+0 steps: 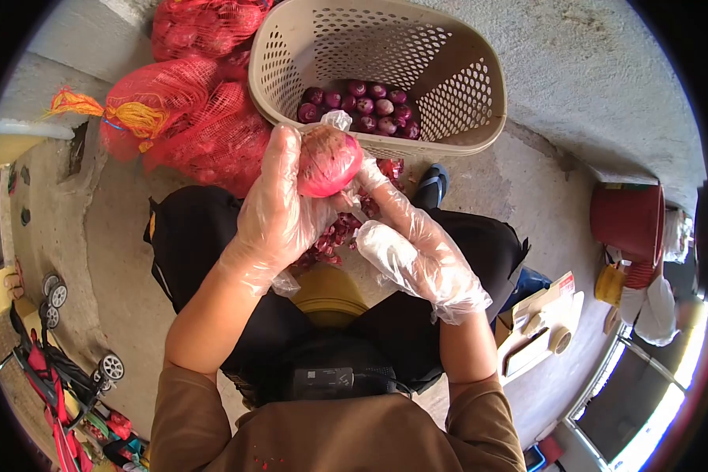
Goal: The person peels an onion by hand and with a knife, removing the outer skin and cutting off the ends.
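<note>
A large red onion (330, 163), its papery brown skin partly on, sits in the grip of my left hand (274, 212). Thin clear plastic gloves cover both hands. Alongside the onion, the fingertips of my right hand (425, 256) come close to its lower right side; its fingers are stretched and its thumb, wrapped in something white, stands apart. Whether those fingertips touch the onion is hard to see. Beneath the hands lies a heap of dark red onion skins (337, 242). Several purple onions (365, 105) rest at the bottom of a beige perforated basket (492, 94).
Red mesh sacks (169, 102), filled with onions, lean left of the basket. Between my legs is a yellowish rounded object (322, 295). A foot in a slipper (433, 186) stands below the basket. Cardboard pieces (543, 326) and a red bin (625, 220) are at right, a stroller (55, 354) at left.
</note>
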Tool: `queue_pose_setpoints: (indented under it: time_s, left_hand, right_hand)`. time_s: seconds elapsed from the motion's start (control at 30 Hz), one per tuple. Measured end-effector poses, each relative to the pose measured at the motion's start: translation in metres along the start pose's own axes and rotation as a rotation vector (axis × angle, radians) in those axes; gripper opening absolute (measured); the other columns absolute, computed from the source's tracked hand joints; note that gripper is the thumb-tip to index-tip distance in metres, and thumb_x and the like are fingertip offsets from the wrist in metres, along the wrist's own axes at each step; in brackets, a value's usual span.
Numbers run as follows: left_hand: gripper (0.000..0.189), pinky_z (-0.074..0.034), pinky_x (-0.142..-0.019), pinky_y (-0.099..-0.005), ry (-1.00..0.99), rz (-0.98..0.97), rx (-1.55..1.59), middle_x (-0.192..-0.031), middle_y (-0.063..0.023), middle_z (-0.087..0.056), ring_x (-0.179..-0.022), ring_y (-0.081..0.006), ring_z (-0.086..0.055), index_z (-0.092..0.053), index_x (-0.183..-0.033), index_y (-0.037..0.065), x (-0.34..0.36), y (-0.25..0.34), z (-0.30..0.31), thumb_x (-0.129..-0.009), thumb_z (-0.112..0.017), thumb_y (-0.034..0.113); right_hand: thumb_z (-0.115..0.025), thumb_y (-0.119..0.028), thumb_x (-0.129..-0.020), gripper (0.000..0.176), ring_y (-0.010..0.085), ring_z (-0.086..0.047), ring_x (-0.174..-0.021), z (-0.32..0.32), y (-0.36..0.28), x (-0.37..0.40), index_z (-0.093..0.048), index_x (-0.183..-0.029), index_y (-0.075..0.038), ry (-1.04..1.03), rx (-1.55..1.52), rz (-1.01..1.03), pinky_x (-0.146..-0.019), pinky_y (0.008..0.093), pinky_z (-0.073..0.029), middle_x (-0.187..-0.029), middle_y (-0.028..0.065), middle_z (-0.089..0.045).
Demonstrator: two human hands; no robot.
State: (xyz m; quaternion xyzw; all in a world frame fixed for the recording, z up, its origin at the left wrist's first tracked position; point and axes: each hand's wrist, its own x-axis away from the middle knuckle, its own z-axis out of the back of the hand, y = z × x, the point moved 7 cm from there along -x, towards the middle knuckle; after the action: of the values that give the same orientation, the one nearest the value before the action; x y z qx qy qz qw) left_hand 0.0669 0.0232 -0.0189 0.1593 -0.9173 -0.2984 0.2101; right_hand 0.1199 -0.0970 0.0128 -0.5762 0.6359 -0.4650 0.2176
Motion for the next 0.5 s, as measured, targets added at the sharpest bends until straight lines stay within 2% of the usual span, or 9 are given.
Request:
queue_pose_setpoints:
  time_s: [0.07,0.2,0.3,0.43,0.5]
  left_hand:
    - [0.06,-0.051,-0.074,-0.0292,-0.006,0.042,0.111,-0.105,-0.0079,-0.061,-0.087,-0.0159,-0.06,-0.047,-0.13,0.004,0.001,-0.001,-0.002,-0.101,-0.039,0.055]
    - [0.068,-0.05,-0.073,-0.0296,0.036,0.062,0.105,-0.102,-0.0075,-0.062,-0.083,-0.0167,-0.059,-0.05,-0.129,0.005,0.0,-0.002,0.003,-0.096,-0.041,0.063]
    - [0.072,-0.05,-0.074,-0.0309,0.056,0.061,0.086,-0.101,-0.0076,-0.062,-0.083,-0.0177,-0.06,-0.051,-0.13,0.005,0.0,-0.002,0.004,-0.094,-0.043,0.067]
    - [0.07,-0.054,-0.077,-0.0359,0.05,-0.049,-0.09,-0.109,-0.0089,-0.061,-0.089,-0.0204,-0.062,-0.047,-0.133,0.004,-0.001,0.008,0.001,-0.094,-0.047,0.063]
    - [0.068,-0.055,-0.078,-0.0381,0.037,-0.122,-0.177,-0.114,-0.0094,-0.059,-0.094,-0.0214,-0.062,-0.046,-0.134,0.004,0.0,0.014,0.0,-0.095,-0.049,0.06]
  right_hand:
    - [-0.051,-0.006,-0.098,0.063,0.0051,-0.046,-0.102,0.0,-0.003,0.001,-0.024,-0.155,-0.006,0.011,0.036,-0.019,-0.091,0.0166,-0.036,-0.136,-0.0003,-0.046]
    - [-0.052,-0.005,-0.097,0.063,0.0048,-0.045,-0.1,-0.002,-0.009,-0.001,-0.025,-0.154,-0.005,0.03,0.09,-0.013,-0.09,0.0163,-0.036,-0.134,-0.0004,-0.048]
    - [-0.054,-0.007,-0.097,0.062,0.0056,-0.046,-0.105,0.004,-0.01,0.0,-0.028,-0.153,-0.005,0.054,0.232,-0.002,-0.093,0.0183,-0.037,-0.135,0.0019,-0.049]
    - [-0.058,-0.011,-0.096,0.062,0.014,-0.053,-0.118,0.015,-0.012,0.003,-0.03,-0.152,-0.004,0.079,0.331,0.038,-0.099,0.0255,-0.04,-0.14,0.011,-0.052]
    - [-0.059,-0.013,-0.095,0.064,0.0219,-0.054,-0.123,0.018,-0.021,0.003,-0.03,-0.151,-0.003,0.101,0.602,0.088,-0.1,0.0303,-0.042,-0.142,0.016,-0.051]
